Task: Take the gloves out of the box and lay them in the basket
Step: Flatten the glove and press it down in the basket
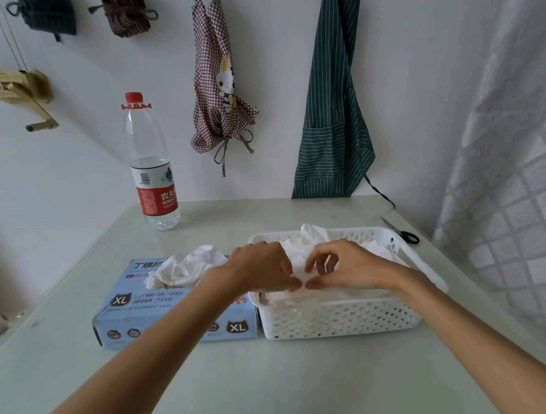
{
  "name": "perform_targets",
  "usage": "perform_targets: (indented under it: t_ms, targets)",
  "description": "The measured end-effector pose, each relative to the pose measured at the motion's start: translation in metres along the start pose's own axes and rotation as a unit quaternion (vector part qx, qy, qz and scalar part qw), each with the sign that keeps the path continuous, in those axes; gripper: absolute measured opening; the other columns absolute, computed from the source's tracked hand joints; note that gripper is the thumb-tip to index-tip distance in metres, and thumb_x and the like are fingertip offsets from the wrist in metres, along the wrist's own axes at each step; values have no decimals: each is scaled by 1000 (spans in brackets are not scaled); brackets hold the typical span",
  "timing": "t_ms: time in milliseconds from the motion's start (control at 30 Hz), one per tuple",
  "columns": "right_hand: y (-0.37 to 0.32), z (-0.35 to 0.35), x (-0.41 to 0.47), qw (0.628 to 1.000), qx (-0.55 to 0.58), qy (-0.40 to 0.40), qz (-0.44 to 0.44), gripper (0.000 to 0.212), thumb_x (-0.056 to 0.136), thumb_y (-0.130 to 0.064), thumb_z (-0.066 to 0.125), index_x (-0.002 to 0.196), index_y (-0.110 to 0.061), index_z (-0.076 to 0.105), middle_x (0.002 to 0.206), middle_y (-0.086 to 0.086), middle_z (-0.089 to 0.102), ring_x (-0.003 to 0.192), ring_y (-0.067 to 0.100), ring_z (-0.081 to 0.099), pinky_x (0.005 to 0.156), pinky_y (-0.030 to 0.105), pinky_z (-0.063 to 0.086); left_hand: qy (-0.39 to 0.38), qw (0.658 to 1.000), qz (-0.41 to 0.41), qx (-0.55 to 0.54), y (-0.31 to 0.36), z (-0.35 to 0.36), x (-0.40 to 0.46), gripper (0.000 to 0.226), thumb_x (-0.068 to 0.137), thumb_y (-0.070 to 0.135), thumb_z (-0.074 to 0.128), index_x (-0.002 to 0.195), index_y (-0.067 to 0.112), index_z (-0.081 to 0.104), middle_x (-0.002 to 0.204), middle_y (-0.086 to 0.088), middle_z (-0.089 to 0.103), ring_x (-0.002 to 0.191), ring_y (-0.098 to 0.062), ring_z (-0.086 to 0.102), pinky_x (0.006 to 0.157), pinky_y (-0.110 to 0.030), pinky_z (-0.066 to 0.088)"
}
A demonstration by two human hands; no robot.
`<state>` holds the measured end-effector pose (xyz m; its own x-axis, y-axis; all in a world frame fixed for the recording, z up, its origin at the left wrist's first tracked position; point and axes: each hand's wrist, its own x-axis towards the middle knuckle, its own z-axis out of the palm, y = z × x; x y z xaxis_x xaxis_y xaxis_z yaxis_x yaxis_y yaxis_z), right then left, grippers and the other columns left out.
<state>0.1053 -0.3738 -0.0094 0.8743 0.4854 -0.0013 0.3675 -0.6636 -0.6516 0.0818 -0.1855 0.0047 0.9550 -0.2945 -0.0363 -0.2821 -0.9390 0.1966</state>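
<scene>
**Two hands at the basket**

Two hands are held over the white basket [337, 316]. One white glove [298, 270] is pinched between curled fingers of the left hand [260, 267] and right hand [342, 265]. More gloves [187, 267] are seen protruding from the blue box [135, 308], just beside the basket.

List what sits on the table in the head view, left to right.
Glove box → water bottle → white basket → scissors. Both hands overlap the basket, so they are left out.
</scene>
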Motion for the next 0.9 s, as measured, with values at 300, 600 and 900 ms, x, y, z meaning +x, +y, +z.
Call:
perform_targets:
  t_ms: [300, 600, 900]
  targets:
    - [17, -10, 16, 971, -172, -155, 62, 127, 66, -67, 69, 149, -31, -19, 152, -19, -31, 142, 4, -21, 120, 45, 4, -27, 997, 70, 34, -9, -8, 14, 90, 61, 69, 72, 132, 24, 39, 131, 5, 35, 120, -15, 31, 104, -31, 29]
    - [27, -26, 10, 973, -130, -184, 56, 114, 72, -57, 73, 151, -36, -7, 155, -23, -15, 144, 1, -7, 120, 31, 5, -136, 979, 113, 100, -17, 5, 55, 113, 71, 78, 53, 150, 31, -13, 158, 13, -16, 145, -12, -15, 119, -42, -2]
    - [53, -45, -3, 907, -285, -265, 161, 107, 83, -65, 53, 147, -30, -25, 154, -10, -30, 145, 10, -18, 121, 37, 2, -131, 957, 131, 224, -23, 15, 48, 112, 70, 88, 32, 151, 22, -10, 158, 8, -16, 143, -9, -22, 117, -38, -15]
